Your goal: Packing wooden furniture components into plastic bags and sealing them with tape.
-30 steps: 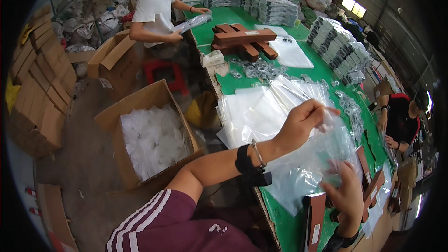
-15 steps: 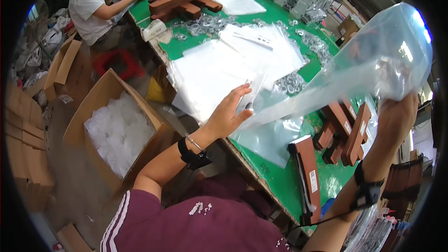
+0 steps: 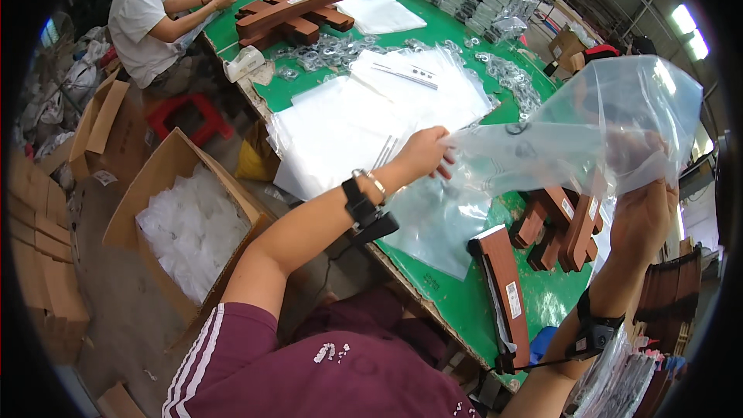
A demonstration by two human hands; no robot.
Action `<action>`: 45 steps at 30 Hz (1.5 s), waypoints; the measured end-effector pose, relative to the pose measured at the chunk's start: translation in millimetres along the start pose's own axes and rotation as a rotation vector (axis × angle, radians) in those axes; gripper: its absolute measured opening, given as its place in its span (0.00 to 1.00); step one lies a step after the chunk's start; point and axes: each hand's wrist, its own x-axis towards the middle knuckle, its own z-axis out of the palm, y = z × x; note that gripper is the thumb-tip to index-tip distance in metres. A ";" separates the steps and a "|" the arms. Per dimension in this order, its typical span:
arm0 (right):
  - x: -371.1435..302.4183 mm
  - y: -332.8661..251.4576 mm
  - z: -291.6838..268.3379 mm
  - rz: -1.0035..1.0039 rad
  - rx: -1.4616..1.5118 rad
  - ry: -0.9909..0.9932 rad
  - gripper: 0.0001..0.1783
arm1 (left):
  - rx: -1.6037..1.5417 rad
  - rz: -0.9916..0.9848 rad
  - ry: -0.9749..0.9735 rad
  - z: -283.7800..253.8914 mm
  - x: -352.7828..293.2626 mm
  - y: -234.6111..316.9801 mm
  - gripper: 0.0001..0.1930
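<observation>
A long clear plastic bag (image 3: 557, 151) is stretched across the right part of the green table, above its surface. My left hand (image 3: 422, 156) is closed on its narrow left end, fingers curled. At the far right my right hand (image 3: 644, 213) grips the bag's wide, puffed-out end from below; its fingertips are partly hidden behind the film. More clear bags (image 3: 441, 224) lie flat below my left hand. Beyond them spreads a pile of white plastic sheets or bags (image 3: 325, 135). Beneath the raised bag rest stacked reddish-brown wooden pieces (image 3: 576, 240).
One brown wooden piece (image 3: 503, 290) lies near the front edge of the green table (image 3: 441, 294). Small wrapped metal-looking parts (image 3: 333, 50) and more brown pieces (image 3: 290, 15) sit farther back. A carton (image 3: 224, 178) of crumpled plastic stands left. Another person (image 3: 143, 27) works at far left.
My left hand has moved right and up, and its spread fingers have closed on the bag's end. The bag's wide end and my right hand have come lower; the bag hangs more level.
</observation>
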 end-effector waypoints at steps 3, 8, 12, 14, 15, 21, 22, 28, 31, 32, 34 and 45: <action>0.7 2.5 -34.3 0.001 -0.224 0.154 0.23 | -0.133 0.062 0.094 1.4 42.2 30.0 0.12; -45.2 -3.4 -49.1 -0.165 -0.360 0.284 0.22 | -0.171 0.550 0.218 -22.8 90.5 98.2 0.14; -105.9 20.9 -35.6 -0.049 -0.739 0.201 0.15 | 0.352 0.629 0.194 -53.4 74.8 107.5 0.26; -136.7 50.3 -15.6 0.109 -0.775 0.055 0.13 | 0.742 0.561 0.226 -81.9 57.2 76.7 0.35; -147.5 65.0 -1.7 0.150 -0.772 -0.023 0.12 | 0.919 0.480 0.228 -98.8 49.8 54.4 0.40; -207.4 122.8 40.3 0.423 -0.978 -0.568 0.17 | 1.514 -0.251 -0.108 -51.2 -79.2 -16.8 0.53; -206.4 122.1 49.8 0.423 -0.970 -0.570 0.17 | 1.533 -0.246 -0.096 -49.6 -93.2 -28.5 0.52; -223.8 128.9 70.3 0.311 -0.926 -0.680 0.22 | 1.531 -0.108 -0.027 -84.1 -71.4 -41.7 0.48; -238.8 135.9 67.9 0.191 -0.957 -0.681 0.27 | 1.516 -0.013 -0.027 -119.5 -45.5 -51.0 0.45; -240.8 134.7 67.2 0.173 -0.987 -0.700 0.28 | 1.512 -0.008 -0.039 -125.9 -40.3 -48.3 0.45; -246.2 133.6 63.9 0.232 -0.955 -0.705 0.29 | 1.499 0.013 -0.016 -135.3 -31.1 -45.0 0.45; -227.2 22.2 -0.6 0.842 -0.220 -0.674 0.20 | 1.555 0.289 0.157 -141.8 -22.8 -36.8 0.44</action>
